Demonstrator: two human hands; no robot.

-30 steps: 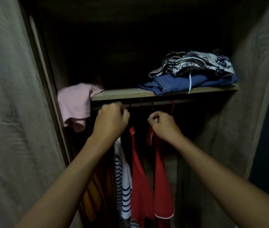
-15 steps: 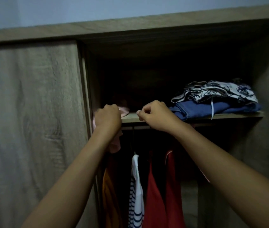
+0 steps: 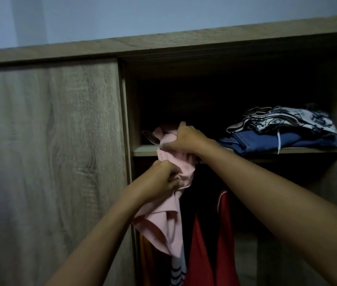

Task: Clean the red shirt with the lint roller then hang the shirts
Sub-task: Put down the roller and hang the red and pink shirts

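A: Hands? We log left hand (image 3: 161, 182) and right hand (image 3: 186, 139) both clenched on the crumpled pink cotton shirt (image 3: 171, 203) at the wooden shelf (image 3: 144, 150) edge.

B: Red shirt (image 3: 202, 254)? It hangs below, right of the pink.

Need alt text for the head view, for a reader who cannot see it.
Both hands, left hand and right hand, clutch a pink garment trailing off a wardrobe shelf. Red shirts hang below; folded clothes sit at the right.
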